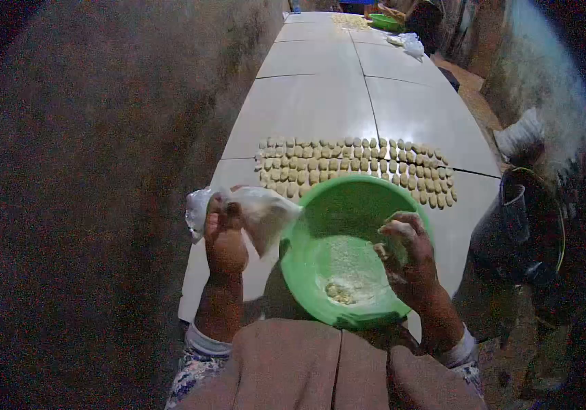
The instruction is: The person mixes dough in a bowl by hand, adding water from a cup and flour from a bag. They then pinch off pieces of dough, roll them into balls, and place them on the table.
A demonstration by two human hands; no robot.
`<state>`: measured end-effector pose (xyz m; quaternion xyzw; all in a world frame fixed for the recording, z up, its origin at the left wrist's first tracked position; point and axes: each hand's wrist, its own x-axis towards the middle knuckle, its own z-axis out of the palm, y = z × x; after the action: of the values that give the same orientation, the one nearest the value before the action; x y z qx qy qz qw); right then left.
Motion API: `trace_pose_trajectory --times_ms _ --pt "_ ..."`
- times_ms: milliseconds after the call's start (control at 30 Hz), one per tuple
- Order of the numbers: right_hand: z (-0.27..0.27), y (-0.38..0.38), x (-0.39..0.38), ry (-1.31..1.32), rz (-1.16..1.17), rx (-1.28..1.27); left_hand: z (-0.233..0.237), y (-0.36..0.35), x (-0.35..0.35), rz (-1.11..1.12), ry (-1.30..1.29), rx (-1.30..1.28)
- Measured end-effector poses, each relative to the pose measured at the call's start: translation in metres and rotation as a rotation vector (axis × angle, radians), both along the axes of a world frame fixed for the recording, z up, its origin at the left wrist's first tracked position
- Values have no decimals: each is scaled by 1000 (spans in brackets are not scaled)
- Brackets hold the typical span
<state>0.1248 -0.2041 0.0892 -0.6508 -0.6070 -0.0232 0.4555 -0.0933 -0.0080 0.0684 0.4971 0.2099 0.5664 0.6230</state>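
My left hand (224, 236) is closed around the gathered neck of a plastic bag (265, 213), held beside the left rim of a green basin (294, 249). The bag's pale contents cannot be made out. Over the basin's right side hovers my right hand (408, 253), fingers curled and dusted white, with a gap between thumb and fingertips and nothing visible in it. White flour-like powder (351, 256) coats the basin's bottom, where a few small dough bits (341, 294) lie. Just beyond the basin, many small oval dough pieces (334, 164) sit in rows on the white table.
A long white tiled table (313, 102) runs away from me beside a wall (115, 137) on the left. At its far end are another green basin (385, 22), more pieces (351, 22), and another person's arm (394, 12). A dark bucket (512, 225) stands at right.
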Motion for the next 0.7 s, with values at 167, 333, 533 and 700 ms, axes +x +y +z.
trace_pose_trajectory --times_ms 167,333,533,700 --pt "-15 -9 6 54 -35 -207 -52 87 -47 288 288 67" --pt "-19 -9 7 3 8 -302 -118 139 -85 33 333 -148" --pt "-20 -9 10 -23 -21 -415 -118 124 -90 455 778 103" --pt "-32 -3 19 -168 96 -672 -126 117 -91 411 793 224"
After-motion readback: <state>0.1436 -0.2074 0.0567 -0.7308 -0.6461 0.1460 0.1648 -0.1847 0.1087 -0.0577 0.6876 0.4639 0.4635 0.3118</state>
